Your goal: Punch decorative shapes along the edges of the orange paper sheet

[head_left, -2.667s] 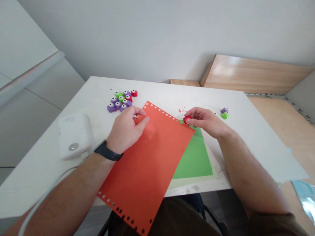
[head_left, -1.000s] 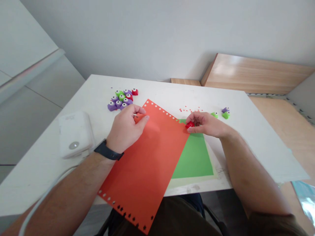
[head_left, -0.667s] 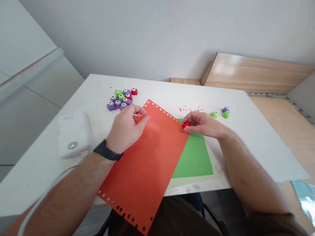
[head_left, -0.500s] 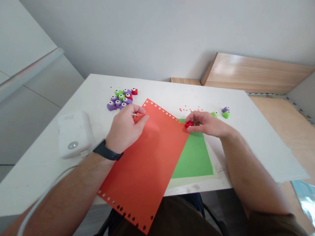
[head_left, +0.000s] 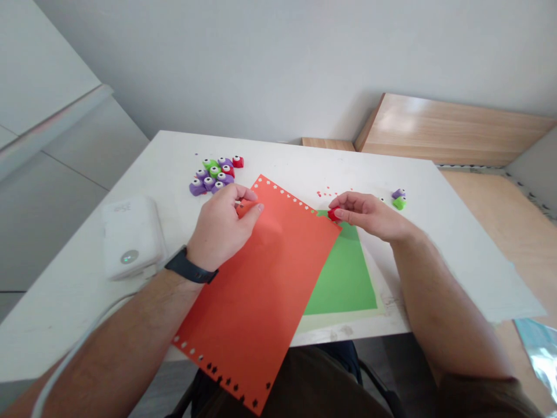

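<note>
My left hand (head_left: 230,223) pinches the left edge of a sheet of orange paper (head_left: 270,273), which tilts over the table's front edge. Small shaped holes run along the sheet's far and near ends. Near its far right corner, my right hand (head_left: 363,213) grips a small red craft punch (head_left: 334,214) between thumb and fingers. The punch is at the paper's edge; whether the sheet sits in its slot I cannot tell. Beneath the orange sheet lies green paper (head_left: 346,273).
Several purple, green and red punches (head_left: 213,177) cluster at the back left. A purple punch (head_left: 398,193) and a green punch (head_left: 399,203) stand at the right. Red paper cutouts (head_left: 326,193) are scattered behind the sheet. A white device (head_left: 133,238) with a cable lies at left.
My right hand has shifted slightly away from me with the red punch, and the paper's right corner now shows. My left hand stays in place.
</note>
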`<state>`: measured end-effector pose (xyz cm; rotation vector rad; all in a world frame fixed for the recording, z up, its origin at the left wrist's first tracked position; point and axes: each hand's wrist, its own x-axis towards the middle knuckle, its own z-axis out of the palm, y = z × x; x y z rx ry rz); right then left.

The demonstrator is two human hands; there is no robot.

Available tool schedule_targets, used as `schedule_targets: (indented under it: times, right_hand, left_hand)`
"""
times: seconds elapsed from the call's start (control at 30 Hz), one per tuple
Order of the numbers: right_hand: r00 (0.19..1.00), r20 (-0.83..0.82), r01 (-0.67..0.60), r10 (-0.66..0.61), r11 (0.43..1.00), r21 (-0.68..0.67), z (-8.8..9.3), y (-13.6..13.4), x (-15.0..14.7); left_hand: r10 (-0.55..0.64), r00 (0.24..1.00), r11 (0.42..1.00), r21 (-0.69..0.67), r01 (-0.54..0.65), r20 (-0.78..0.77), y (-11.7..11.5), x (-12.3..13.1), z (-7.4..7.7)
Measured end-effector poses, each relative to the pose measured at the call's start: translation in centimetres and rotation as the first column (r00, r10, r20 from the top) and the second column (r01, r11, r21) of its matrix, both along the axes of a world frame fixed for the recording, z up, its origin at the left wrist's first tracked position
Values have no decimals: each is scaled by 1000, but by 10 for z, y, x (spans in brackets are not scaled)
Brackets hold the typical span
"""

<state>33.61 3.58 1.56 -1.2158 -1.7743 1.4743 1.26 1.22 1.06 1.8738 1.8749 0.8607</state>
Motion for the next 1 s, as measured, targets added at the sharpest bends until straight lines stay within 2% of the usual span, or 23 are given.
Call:
schedule_targets:
  times: [0.23, 0.4, 0.57, 1.0]
  right_hand:
    - [994, -11, 108, -108, 994, 17, 2, 0, -5]
    - [985, -56, 162, -163, 986, -27, -1, 0, -7]
    - [985, -89, 143, -150, 987, -74, -1, 1, -8]
    - [986, -101, 124, -134, 988, -91, 0, 0, -10]
  left_hand:
    - [-7, 1000, 1000, -2, 7, -1, 0, 0, 0]
    - [-10, 1000, 1000, 2, 10, -6, 0, 0, 0]
    - [1, 1000, 1000, -10, -1, -9, 0, 0, 0]
    - [-5, 1000, 1000, -17, 4, -10, 0, -2, -1]
